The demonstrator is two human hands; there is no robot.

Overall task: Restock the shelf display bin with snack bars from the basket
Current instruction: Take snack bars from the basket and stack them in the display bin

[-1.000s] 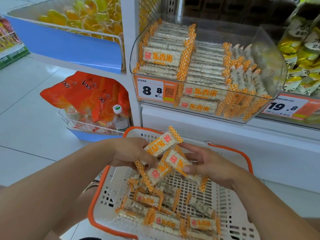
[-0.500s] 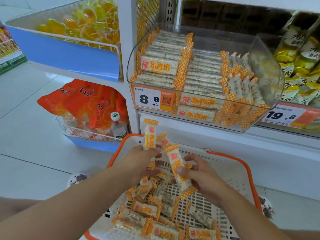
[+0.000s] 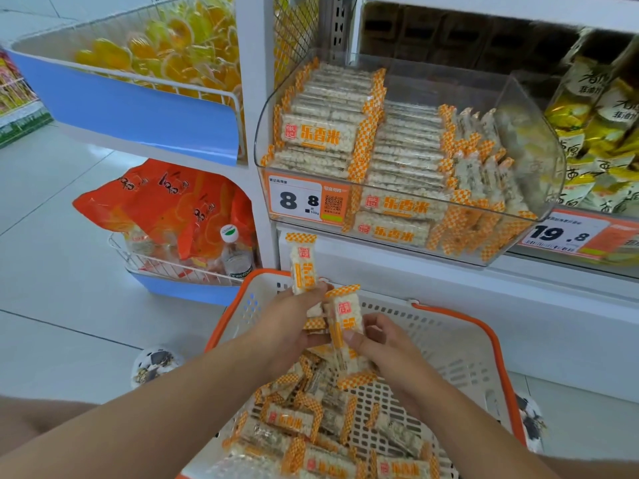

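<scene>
A white basket with an orange rim (image 3: 460,344) sits below me, holding several orange-and-white snack bars (image 3: 294,421). Above it my left hand (image 3: 287,323) grips a bunch of bars, one snack bar (image 3: 301,267) standing upright out of the fist. My right hand (image 3: 380,344) pinches another upright bar (image 3: 345,326) close beside the left hand. The clear display bin (image 3: 518,108) on the shelf is stacked with rows of the same bars at its left and middle; its right end holds bars standing on edge.
A price tag reading 8.8 (image 3: 304,200) is on the bin's front. Left of the shelf post are a blue bin of yellow candies (image 3: 138,108) and a wire basket with orange bags (image 3: 166,209) and a bottle (image 3: 235,254). Yellow packs (image 3: 601,126) fill the right.
Both hands have lifted the bars out of the basket and turned them from a loose fan to upright. The view has tilted down slightly, so the shelf bin sits lower and nearer.
</scene>
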